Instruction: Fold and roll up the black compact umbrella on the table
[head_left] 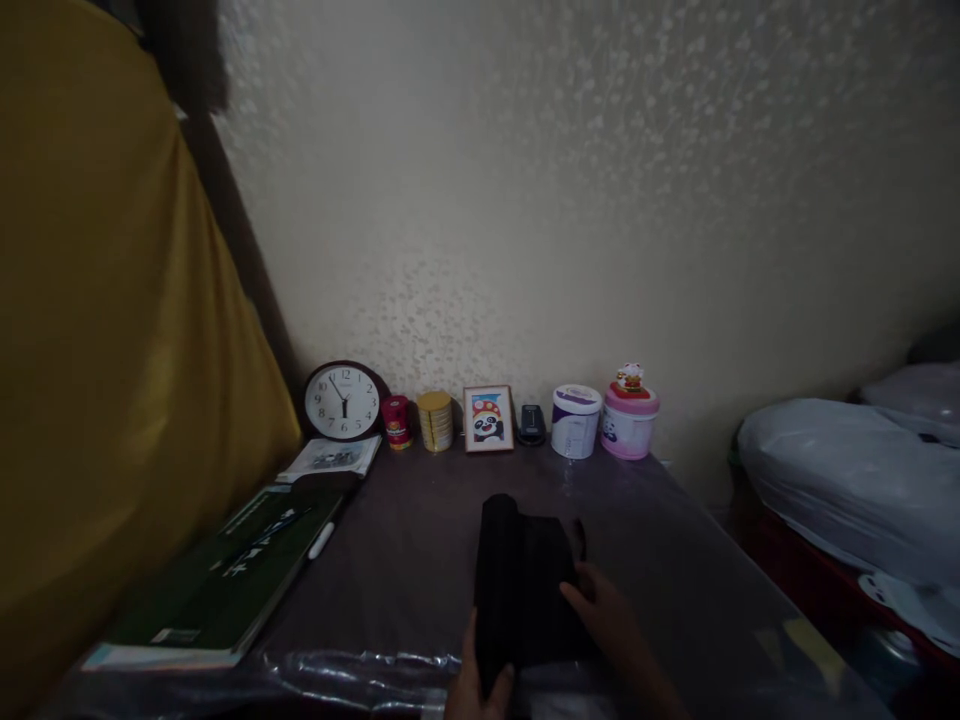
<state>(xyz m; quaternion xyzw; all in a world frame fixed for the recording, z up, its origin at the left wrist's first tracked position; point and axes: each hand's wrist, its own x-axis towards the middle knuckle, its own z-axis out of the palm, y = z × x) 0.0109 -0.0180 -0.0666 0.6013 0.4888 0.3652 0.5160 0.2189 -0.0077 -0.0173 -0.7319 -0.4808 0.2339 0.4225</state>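
A black, soft-looking piece [536,570], partly rolled along its left side, lies at the front of the table. It could be a fabric roll or pouch; its kind is not certain in the dim light. My left hand [478,690] is closed around the lower end of the rolled side, thumb on top. On the other side, my right hand [604,610] pinches the right edge of the flat part. A thin dark strap or cord [580,538] sticks up just beyond those fingers.
Along the wall stand a clock [343,402], red can [397,422], yellow-lidded container [436,420], framed panda picture [488,420], small black device [532,425] and two tubs [575,422], one topped by a figurine [630,378]. Left lie a green book [225,570] and white marker [321,541].
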